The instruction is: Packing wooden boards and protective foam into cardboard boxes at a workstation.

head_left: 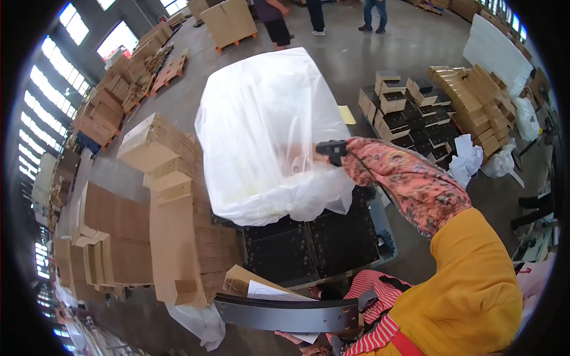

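Note:
A large white plastic bag (261, 118) is draped over a bulky stack in front of me. My right hand (295, 157) is at its near right side, blurred behind the translucent film, so its finger pose is hidden. A black band sits on that wrist, below a floral oversleeve. At the lower edge, my left hand (289, 337) grips a long dark panel (285, 313) from below, mostly hidden by it. A white paper sheet (270, 291) and a cardboard piece (238, 277) are right behind the panel. Black boards (309, 249) lie stacked under the bag.
Tall cardboard stacks (172, 237) stand close on the left. Dark-topped blocks (409, 118) and flattened cartons (475, 101) are piled at right, with crumpled white plastic (466, 160) nearby. Several people stand at the far side, near a large carton (228, 24) on a pallet.

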Motion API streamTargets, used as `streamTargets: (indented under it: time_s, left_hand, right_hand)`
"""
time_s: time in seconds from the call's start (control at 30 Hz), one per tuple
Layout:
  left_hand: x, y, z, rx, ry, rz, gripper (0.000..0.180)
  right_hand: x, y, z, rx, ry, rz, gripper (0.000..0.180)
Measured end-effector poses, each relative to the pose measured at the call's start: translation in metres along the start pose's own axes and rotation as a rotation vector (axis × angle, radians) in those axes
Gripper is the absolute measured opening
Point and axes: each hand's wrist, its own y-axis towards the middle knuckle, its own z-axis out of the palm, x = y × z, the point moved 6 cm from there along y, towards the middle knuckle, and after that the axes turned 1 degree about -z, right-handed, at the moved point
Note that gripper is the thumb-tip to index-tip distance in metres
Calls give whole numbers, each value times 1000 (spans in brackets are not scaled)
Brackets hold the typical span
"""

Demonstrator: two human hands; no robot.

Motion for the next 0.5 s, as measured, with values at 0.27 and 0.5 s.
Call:
streamTargets:
  time_s: [0.27,0.5]
  left_hand:
    - [-25,-22,25,-200,-263,-230,93]
    - [40,-103,22,-547,-175,-179,61]
  right_hand:
    - [1,-23,-6,35,43,-23,19]
    - [-37,-38,-21,35,65,-112,22]
